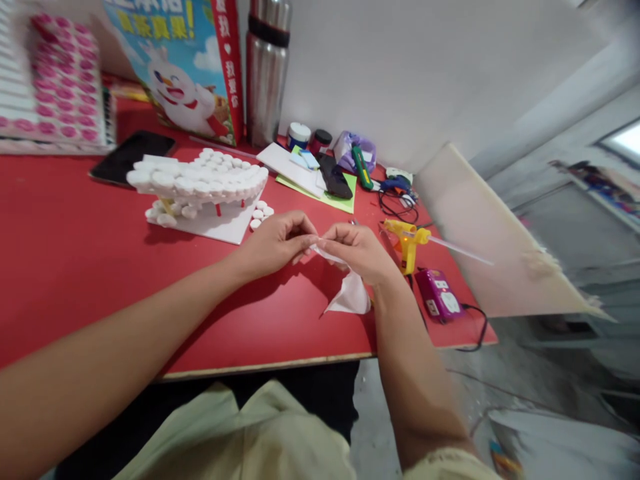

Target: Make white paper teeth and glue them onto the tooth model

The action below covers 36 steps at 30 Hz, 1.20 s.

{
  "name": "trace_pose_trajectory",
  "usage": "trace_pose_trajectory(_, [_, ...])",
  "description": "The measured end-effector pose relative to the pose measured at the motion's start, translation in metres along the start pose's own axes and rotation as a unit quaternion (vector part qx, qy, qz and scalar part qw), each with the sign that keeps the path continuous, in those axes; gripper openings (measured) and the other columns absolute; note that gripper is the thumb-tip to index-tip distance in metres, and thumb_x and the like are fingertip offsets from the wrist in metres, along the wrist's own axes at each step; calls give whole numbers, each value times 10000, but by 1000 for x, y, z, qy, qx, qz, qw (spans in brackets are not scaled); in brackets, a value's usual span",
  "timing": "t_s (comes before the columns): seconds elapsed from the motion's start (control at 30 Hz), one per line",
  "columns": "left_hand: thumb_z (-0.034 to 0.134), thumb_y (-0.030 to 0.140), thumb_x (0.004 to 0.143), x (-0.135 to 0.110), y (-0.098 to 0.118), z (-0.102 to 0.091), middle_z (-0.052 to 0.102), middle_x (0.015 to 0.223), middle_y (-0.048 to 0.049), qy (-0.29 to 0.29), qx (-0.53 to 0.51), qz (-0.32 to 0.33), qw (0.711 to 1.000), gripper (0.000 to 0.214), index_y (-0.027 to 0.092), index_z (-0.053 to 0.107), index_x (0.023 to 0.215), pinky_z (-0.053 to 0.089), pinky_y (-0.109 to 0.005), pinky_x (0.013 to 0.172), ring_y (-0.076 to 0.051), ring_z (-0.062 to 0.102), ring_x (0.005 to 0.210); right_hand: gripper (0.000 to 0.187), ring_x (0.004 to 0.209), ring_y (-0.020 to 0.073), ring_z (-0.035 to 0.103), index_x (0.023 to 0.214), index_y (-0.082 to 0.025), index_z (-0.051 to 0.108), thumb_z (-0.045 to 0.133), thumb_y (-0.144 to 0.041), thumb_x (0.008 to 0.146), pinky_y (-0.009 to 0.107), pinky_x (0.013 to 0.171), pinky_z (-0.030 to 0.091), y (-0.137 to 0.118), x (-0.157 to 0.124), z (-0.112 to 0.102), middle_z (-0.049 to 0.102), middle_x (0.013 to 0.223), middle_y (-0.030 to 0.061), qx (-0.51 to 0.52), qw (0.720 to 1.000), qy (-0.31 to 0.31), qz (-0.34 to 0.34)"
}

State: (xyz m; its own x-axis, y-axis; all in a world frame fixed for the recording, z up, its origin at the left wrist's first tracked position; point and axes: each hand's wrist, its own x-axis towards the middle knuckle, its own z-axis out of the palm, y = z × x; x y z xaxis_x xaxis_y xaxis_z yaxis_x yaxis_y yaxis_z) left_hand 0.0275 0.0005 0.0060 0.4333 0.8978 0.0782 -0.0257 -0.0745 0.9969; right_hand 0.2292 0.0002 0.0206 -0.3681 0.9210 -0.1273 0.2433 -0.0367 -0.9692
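Note:
My left hand and my right hand meet above the red table, both pinched on a piece of white tissue paper. The paper's loose end hangs down below my right hand and touches the table. A white model built from small foam discs stands on a white base to the left of my hands, with loose discs beside it.
A yellow glue gun and a purple power strip lie right of my hands. Behind stand a steel flask, a cartoon box, paint jars, a black phone, green paper and cables. A white board leans at the table's right edge.

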Motion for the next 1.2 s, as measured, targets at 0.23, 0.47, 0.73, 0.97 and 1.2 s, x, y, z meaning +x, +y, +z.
trace_pose_trajectory(0.23, [694, 285, 888, 0, -5, -6, 658, 658, 17, 3, 109, 76, 991, 139, 175, 618, 846, 411, -252, 576, -123, 569, 582, 365, 398, 49, 390, 747, -169, 630, 853, -453, 792, 183, 376, 269, 0, 3, 0, 538, 513, -60, 42, 999, -3, 20])
trace_pose_trajectory(0.47, [582, 171, 939, 1, -7, -9, 694, 813, -22, 19, 212, 201, 956, 92, 164, 636, 866, 464, -264, 703, -148, 629, 744, 411, 390, 24, 318, 772, -158, 616, 856, -491, 801, 169, 369, 176, -7, 1, -2, 533, 532, -58, 134, 986, -56, 88])
trace_pose_trajectory(0.73, [462, 118, 980, 1, -6, -13, 688, 957, -116, 10, 324, 338, 883, 183, 163, 622, 904, 503, -328, 803, -207, 647, 912, 330, 414, 19, 232, 863, -141, 673, 866, -399, 792, 170, 402, 161, -1, 4, -2, 430, 512, -95, 212, 969, -100, 81])
trace_pose_trajectory(0.97, [569, 285, 898, 1, 3, -5, 655, 860, -16, 12, -37, -44, 998, 216, 168, 580, 1080, 348, -241, 425, -94, 515, 454, 329, 396, 28, 333, 830, -151, 676, 827, -443, 833, 181, 387, 201, -1, 5, 2, 558, 532, -61, 79, 997, -14, -12])
trace_pose_trajectory(1.2, [778, 395, 778, 3, 1, -6, 615, 650, 26, 32, 41, -3, 999, 301, 147, 647, 886, 393, -229, 500, -96, 519, 523, 344, 367, 31, 345, 823, -167, 641, 831, -454, 812, 189, 367, 215, -4, 4, 3, 622, 548, -48, 74, 997, -18, 16])
